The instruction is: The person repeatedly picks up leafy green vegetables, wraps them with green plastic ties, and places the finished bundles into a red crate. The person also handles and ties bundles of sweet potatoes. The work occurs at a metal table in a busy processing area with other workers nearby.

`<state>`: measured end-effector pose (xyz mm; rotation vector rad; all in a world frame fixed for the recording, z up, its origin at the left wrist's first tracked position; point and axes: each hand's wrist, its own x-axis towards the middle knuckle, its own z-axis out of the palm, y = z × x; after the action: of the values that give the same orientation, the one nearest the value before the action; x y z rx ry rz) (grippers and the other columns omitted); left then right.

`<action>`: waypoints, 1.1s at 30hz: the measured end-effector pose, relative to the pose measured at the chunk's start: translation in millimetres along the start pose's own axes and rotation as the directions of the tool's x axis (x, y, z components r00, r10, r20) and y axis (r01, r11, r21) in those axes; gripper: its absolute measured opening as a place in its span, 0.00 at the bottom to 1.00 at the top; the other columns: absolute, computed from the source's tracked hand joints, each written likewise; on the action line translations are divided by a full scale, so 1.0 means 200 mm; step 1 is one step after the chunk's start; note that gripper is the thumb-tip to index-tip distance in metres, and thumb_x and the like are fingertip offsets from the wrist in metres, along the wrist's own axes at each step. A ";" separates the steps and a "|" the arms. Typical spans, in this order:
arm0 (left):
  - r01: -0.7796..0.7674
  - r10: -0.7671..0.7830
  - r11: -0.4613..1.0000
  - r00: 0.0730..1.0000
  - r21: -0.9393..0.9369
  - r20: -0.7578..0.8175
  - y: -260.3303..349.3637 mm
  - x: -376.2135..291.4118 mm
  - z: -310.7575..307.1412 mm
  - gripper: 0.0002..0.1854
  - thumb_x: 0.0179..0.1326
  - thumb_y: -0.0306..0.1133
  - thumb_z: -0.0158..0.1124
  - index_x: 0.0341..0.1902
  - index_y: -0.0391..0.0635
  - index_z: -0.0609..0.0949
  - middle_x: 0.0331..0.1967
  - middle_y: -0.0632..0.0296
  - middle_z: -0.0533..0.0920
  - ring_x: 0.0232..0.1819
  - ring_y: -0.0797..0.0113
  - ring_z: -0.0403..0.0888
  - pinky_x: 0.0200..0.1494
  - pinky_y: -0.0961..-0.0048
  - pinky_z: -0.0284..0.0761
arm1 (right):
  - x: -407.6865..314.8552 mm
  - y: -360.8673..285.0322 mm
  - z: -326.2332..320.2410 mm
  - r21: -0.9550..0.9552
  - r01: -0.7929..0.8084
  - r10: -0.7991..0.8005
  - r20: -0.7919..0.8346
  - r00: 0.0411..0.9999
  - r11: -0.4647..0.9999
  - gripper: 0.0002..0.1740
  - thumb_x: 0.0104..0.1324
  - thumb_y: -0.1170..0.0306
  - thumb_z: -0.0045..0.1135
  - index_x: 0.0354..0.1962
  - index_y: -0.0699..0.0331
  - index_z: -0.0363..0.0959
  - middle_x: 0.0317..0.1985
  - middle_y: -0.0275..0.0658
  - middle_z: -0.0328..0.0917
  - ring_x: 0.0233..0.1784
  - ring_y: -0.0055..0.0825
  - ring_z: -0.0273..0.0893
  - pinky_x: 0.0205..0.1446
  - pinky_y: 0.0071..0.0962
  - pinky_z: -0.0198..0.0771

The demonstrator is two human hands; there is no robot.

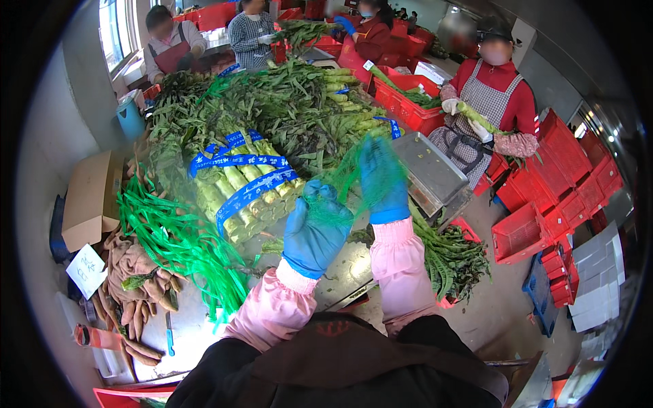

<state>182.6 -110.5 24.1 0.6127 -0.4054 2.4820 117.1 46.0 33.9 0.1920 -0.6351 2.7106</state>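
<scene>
My left hand [317, 232], in a blue glove, is closed around green mesh netting [347, 173]. Higher and to the right, my right hand [383, 178], gloved alike and blurred, has hold of the same netting, which stretches between both hands. Just beyond my left hand lies a bundle of celtuce stems [245, 183], cut ends towards me, wrapped with blue printed tape [257, 191]. Behind it, leafy celtuce [285, 102] is heaped across the metal table [326, 293]. A pile of green netting strips [178, 239] spreads left of my left hand.
A platform scale [430, 171] stands right of my right hand. Sweet potatoes [137, 319] and a blue-handled knife [170, 336] lie at the left. Red crates [525, 234] are stacked at the right. A co-worker [490, 102] holds a celtuce stem; several people stand beyond the heap.
</scene>
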 end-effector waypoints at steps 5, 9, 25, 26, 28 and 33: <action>-0.099 0.102 0.972 0.995 0.211 -0.005 0.01 0.07 0.08 0.22 0.59 0.37 0.54 0.58 0.56 0.69 0.59 0.63 0.67 0.62 0.60 0.62 0.64 0.58 0.53 | 0.00 0.06 -0.04 0.184 0.012 -0.059 0.252 0.966 0.983 0.21 0.65 0.64 0.44 0.52 0.67 0.62 0.51 0.44 0.66 0.56 0.37 0.62 0.63 0.35 0.56; -0.216 0.096 0.617 0.975 0.757 0.200 0.15 0.21 0.07 0.42 0.45 0.21 0.55 0.67 0.52 0.54 0.66 0.60 0.55 0.66 0.61 0.53 0.66 0.64 0.50 | -0.20 0.10 0.14 0.345 -0.124 0.032 0.261 0.965 0.930 0.22 0.65 0.62 0.43 0.52 0.67 0.62 0.51 0.46 0.66 0.56 0.38 0.61 0.65 0.35 0.53; -0.211 0.201 0.967 0.976 0.143 0.081 0.05 0.29 0.04 0.11 0.58 0.38 0.56 0.36 0.41 0.77 0.43 0.53 0.76 0.56 0.56 0.67 0.63 0.53 0.57 | 0.00 0.17 -0.07 -0.474 0.488 -0.404 0.273 0.873 0.733 0.32 0.52 0.69 0.58 0.54 0.65 0.59 0.54 0.44 0.63 0.57 0.34 0.62 0.60 0.31 0.59; -0.288 0.272 0.921 0.958 0.262 0.095 0.09 0.32 0.04 0.11 0.57 0.37 0.58 0.37 0.42 0.76 0.45 0.54 0.75 0.56 0.56 0.67 0.63 0.52 0.56 | -0.02 0.19 -0.07 -0.620 0.632 -0.504 0.401 0.765 0.465 0.35 0.49 0.68 0.61 0.55 0.65 0.58 0.55 0.44 0.62 0.58 0.36 0.61 0.60 0.32 0.58; -0.487 0.439 0.517 0.857 0.704 0.271 0.12 0.36 0.05 0.09 0.56 0.30 0.57 0.40 0.42 0.75 0.47 0.56 0.72 0.53 0.58 0.67 0.61 0.58 0.59 | -0.04 0.19 -0.09 -0.653 0.746 -0.430 0.715 0.552 -0.129 0.47 0.38 0.67 0.70 0.56 0.64 0.55 0.57 0.45 0.54 0.59 0.43 0.57 0.60 0.38 0.56; -0.277 0.447 -0.427 0.763 0.861 0.467 0.28 0.35 -0.09 0.10 0.46 0.23 0.57 0.36 0.41 0.75 0.40 0.55 0.70 0.43 0.59 0.68 0.47 0.67 0.65 | -0.17 0.24 -0.10 -0.812 0.570 -0.507 0.442 0.740 0.125 0.32 0.47 0.66 0.64 0.49 0.65 0.60 0.43 0.44 0.66 0.46 0.38 0.66 0.51 0.37 0.63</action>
<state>92.1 -117.6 34.7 0.9368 2.3186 2.8965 129.8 4.0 -9.6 0.1484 -1.6388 1.2733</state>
